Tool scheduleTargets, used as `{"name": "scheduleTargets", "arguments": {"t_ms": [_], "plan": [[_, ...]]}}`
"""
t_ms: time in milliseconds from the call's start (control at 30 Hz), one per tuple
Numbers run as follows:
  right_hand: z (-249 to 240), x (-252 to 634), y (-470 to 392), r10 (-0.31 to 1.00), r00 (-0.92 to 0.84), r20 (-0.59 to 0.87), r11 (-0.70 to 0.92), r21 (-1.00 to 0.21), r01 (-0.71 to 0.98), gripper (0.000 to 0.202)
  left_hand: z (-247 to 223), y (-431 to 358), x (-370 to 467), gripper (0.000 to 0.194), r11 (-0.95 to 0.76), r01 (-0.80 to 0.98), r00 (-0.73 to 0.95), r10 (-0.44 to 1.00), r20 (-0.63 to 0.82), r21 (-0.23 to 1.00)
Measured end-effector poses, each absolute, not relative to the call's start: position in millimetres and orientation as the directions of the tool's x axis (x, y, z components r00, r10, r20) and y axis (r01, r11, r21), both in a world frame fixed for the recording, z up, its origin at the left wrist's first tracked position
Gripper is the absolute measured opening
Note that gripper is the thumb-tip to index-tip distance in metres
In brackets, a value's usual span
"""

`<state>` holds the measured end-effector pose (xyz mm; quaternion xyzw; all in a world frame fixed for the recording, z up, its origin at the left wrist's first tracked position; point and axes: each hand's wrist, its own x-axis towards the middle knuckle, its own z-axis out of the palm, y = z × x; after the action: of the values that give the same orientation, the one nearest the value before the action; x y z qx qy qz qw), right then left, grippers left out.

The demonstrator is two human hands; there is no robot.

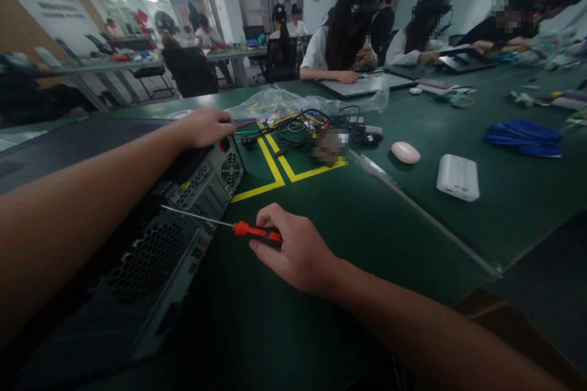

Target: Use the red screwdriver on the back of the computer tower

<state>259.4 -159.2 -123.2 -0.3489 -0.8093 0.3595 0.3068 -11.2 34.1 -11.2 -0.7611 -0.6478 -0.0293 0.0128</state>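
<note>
A black computer case (pixel 202 180) lies on the table at the left, its rear panel with vents and ports turned toward the middle. My left hand (pixel 208 127) grips its far top edge, fingers bent over the corner. In my right hand (pixel 298 247) is a screwdriver (pixel 247 230) with an orange and black handle. Its long shaft points left, and the tip is at the rear panel's edge near the upper side. Whether the tip touches a screw is too small to tell. My left forearm covers part of the case's top.
Past the case lie tangled black cables (pixel 298 128) and clear plastic wrap (pixel 316 98). Yellow tape (pixel 275 168) marks the green table (pixel 367 220). To the right are a pink oval object (pixel 405 153), a white box-shaped device (pixel 457 177) and blue cloth (pixel 523 137). Several people work across the table.
</note>
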Motion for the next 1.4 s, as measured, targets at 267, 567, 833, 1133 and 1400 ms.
{"name": "scheduleTargets", "arguments": {"t_ms": [267,567,833,1133,1400], "plan": [[-121.7,260.8,-160.3,0.780,-0.571,0.256,0.503,-0.799,0.329,0.018,-10.1,32.0,-9.3,0.069,-0.151,0.989,0.151,0.987,0.052,-0.001],[-117.3,261.0,-159.7,0.790,-0.559,0.251,0.494,-0.801,0.339,0.018,-8.6,30.9,-9.5,0.064,-0.152,0.988,0.151,0.987,0.052,0.029],[-115.1,260.5,-161.1,0.797,-0.557,0.234,0.476,-0.811,0.341,0.018,-9.5,31.4,-9.3,0.069,-0.148,0.989,0.147,0.987,0.060,0.006],[-115.0,259.7,-159.3,0.808,-0.545,0.225,0.458,-0.822,0.340,0.021,-8.3,29.7,-7.4,0.066,-0.152,0.988,0.151,0.987,0.046,0.012],[-113.9,258.7,-161.1,0.784,-0.590,0.195,0.460,-0.819,0.342,0.027,-7.5,30.4,-9.3,0.066,-0.168,0.986,0.168,0.985,0.044,0.001]]}}
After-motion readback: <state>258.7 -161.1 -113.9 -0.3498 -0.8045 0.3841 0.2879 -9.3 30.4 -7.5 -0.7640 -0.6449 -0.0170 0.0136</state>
